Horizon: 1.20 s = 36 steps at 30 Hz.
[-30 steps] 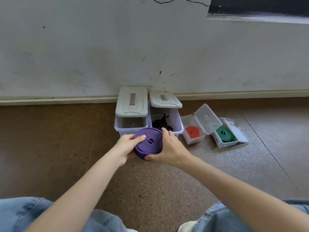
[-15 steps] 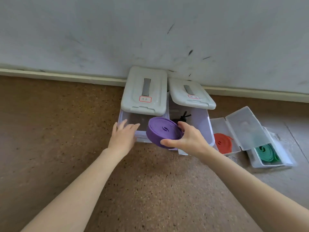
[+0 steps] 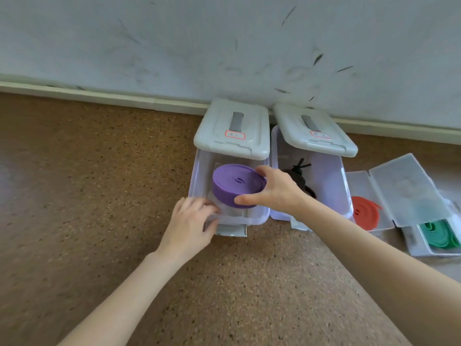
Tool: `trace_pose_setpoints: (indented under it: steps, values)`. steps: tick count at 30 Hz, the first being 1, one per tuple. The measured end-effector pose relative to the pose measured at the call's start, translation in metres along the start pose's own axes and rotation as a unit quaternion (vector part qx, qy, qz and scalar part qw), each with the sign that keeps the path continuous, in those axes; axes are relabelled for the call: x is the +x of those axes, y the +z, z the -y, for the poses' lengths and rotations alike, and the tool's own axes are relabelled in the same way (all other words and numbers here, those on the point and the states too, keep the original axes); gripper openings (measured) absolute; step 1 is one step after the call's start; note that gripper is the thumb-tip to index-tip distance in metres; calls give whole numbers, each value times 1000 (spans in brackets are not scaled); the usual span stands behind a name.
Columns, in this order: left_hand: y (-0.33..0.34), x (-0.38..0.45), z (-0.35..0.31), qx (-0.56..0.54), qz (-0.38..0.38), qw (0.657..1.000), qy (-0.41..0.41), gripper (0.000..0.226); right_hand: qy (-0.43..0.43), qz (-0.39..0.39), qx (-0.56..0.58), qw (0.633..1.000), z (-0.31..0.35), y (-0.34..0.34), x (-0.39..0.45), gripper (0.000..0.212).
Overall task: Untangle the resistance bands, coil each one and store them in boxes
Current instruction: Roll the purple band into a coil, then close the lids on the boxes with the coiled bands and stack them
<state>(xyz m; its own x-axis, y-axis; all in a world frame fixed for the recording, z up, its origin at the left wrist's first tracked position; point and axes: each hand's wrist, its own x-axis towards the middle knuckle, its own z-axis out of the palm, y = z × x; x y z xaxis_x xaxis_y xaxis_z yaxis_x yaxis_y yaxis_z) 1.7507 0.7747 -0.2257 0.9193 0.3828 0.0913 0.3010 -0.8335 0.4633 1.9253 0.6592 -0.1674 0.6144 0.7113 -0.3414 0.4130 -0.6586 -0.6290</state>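
A coiled purple band point(image 3: 234, 183) sits inside the open mouth of the left clear box point(image 3: 197, 176), whose grey lid point(image 3: 233, 128) is pushed back. My right hand point(image 3: 272, 191) grips the coil from its right side, thumb on the front edge and fingers over the top. My left hand point(image 3: 192, 221) rests on the box's front rim with fingers curled over it. The neighbouring box point(image 3: 334, 181) holds a black band point(image 3: 299, 176). A red coil point(image 3: 365, 213) and a green coil point(image 3: 441, 233) lie in two small flip-lid cases.
All boxes stand on a brown speckled floor point(image 3: 99, 196) against a scuffed white wall point(image 3: 174, 46) with a pale skirting board. The small cases point(image 3: 399, 186) lie open at the far right. Bare floor stretches to the left and in front.
My right hand has carried the purple coil forward and down into the left box. My left hand let go of the coil and moved onto the box's front rim. The camera has come closer.
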Motion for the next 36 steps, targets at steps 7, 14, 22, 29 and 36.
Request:
trace_pose_setpoints:
  steps: [7, 14, 22, 29, 36]
  values:
    - [-18, 21, 16, -230, -44, 941, -242, 38, -66, 13, -165, 984, 9, 45, 29, 78]
    - [-11, 16, 28, -289, -55, 926, -237, 45, -24, 50, -305, 951, -8, 96, 66, 99]
    - [-3, 12, 33, -343, -53, 911, -222, 46, -8, 133, -447, 884, -8, 78, 73, 71]
    - [-26, 60, 37, -288, -85, 923, -242, 27, -65, -63, -238, 967, 6, 20, 45, 20]
    - [-29, 159, 25, -312, -80, 906, -273, 44, 4, -208, -13, 978, -10, -20, 52, 45]
